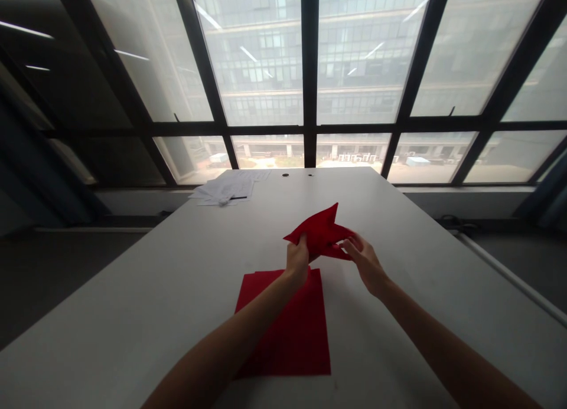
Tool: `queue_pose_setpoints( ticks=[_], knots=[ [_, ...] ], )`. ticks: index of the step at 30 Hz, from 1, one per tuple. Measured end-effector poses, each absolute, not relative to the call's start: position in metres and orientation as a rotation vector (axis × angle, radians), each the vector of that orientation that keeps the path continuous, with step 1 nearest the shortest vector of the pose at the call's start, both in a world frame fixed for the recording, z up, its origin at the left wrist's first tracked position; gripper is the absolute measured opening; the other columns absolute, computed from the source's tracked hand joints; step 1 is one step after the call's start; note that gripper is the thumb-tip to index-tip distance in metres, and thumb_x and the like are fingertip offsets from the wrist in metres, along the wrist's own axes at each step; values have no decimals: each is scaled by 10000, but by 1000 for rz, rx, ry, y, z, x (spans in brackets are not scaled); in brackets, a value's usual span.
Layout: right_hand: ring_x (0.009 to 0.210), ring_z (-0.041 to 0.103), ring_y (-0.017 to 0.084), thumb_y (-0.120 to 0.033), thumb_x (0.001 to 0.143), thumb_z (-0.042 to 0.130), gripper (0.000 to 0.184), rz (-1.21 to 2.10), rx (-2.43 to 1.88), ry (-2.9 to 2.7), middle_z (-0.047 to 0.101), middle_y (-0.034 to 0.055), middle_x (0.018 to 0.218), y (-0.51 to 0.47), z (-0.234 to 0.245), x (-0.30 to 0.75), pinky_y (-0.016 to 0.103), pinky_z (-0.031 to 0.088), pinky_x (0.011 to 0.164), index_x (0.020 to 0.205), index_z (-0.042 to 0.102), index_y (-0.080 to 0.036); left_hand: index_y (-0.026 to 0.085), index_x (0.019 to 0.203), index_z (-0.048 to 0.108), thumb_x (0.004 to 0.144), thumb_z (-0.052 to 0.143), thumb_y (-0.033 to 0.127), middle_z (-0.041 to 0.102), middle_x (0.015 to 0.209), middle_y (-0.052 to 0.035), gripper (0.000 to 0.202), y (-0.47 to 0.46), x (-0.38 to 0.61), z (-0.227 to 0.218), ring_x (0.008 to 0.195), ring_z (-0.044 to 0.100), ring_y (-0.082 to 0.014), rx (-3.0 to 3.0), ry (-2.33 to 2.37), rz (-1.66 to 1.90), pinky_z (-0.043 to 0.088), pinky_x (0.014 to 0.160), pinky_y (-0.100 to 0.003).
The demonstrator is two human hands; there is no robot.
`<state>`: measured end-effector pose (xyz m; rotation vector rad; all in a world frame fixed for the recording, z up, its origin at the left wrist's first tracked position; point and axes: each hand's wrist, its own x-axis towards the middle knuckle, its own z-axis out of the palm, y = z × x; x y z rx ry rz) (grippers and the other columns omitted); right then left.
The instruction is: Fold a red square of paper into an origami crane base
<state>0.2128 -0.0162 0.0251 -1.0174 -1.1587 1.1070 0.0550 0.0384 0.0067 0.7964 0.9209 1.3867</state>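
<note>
A folded piece of red paper (316, 227) with pointed corners is held up above the table, between both hands. My left hand (297, 258) grips its left part, the thumb lying on top and the other fingers hidden beneath. On the right side, my right hand (359, 252) pinches a folded flap between thumb and fingers. Under my left forearm lie flat red sheets (292, 332), roughly stacked, with edges slightly out of line at the top.
The long white table (177, 303) reaches toward large dark-framed windows. Loose white papers (233, 187) and a dark pen (239, 198) lie at its far left. Two small dark spots sit near the far edge. Blue curtains (39, 167) hang at the sides.
</note>
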Motion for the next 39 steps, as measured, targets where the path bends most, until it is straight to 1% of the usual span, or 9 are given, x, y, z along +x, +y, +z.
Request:
queue_pose_setpoints(
  ticks=[5,12,16,20,23,27,33,36,39],
  knots=[
    [1063,644,276,-483,751,779,585,1129,-1224,-1177,684,119,1194,-12,21,225,405,521,871,1237,607,-208,154,996,658,920,613,396,729,1010,-125,258,38,55,0,841,728,-244,786,907,1331,631,732,-411],
    [960,647,211,-408,723,789,336,1481,-1246,-1197,711,81,1042,-3,15,244,331,492,800,955,686,-187,150,1004,656,896,652,435,712,1048,-132,306,31,59,-2,866,709,-251,807,789,1235,607,791,-422],
    [869,644,190,-380,716,811,315,1545,-1219,-1206,698,73,974,1,17,255,315,500,761,915,683,-172,196,1188,630,874,658,518,686,1178,-151,451,28,43,14,1003,697,-286,861,614,999,559,897,-458],
    [792,625,171,-389,733,797,318,1589,-1227,-1343,692,69,917,5,24,275,281,482,691,916,702,-147,260,1468,402,846,500,748,574,1377,-175,797,46,11,32,1207,607,-326,936,485,884,461,1009,-542],
    [769,611,169,-370,729,788,294,1763,-1144,-1569,694,63,891,4,28,281,274,466,680,886,723,-130,267,1517,336,832,654,609,426,1511,-195,828,62,-6,38,1319,505,-353,1171,678,881,399,1066,-554],
    [655,551,133,-329,711,770,208,1873,-1162,-1803,658,7,728,-1,24,270,238,410,611,764,720,-135,328,1439,484,670,862,345,347,1580,-79,857,60,-5,55,1461,293,-330,1858,732,970,267,1178,-502],
    [623,487,112,-300,702,744,158,1843,-1136,-1986,605,-32,665,-3,16,262,215,355,570,718,689,-154,346,1171,722,779,732,219,656,1303,-51,412,39,13,76,1338,494,-303,2253,487,626,346,1137,-462],
    [610,468,106,-289,687,751,153,1804,-1138,-2022,591,-40,646,-1,17,265,208,335,551,726,685,-156,357,1055,773,801,705,202,744,1091,-51,305,42,17,66,1076,659,-269,2385,537,573,393,1075,-402],
    [589,463,103,-306,701,746,166,1720,-1171,-1975,587,-37,632,1,21,269,211,323,538,724,683,-154,331,960,804,788,728,239,746,837,-51,210,50,16,58,848,671,-235,2404,703,670,478,903,-327]
  ],
)
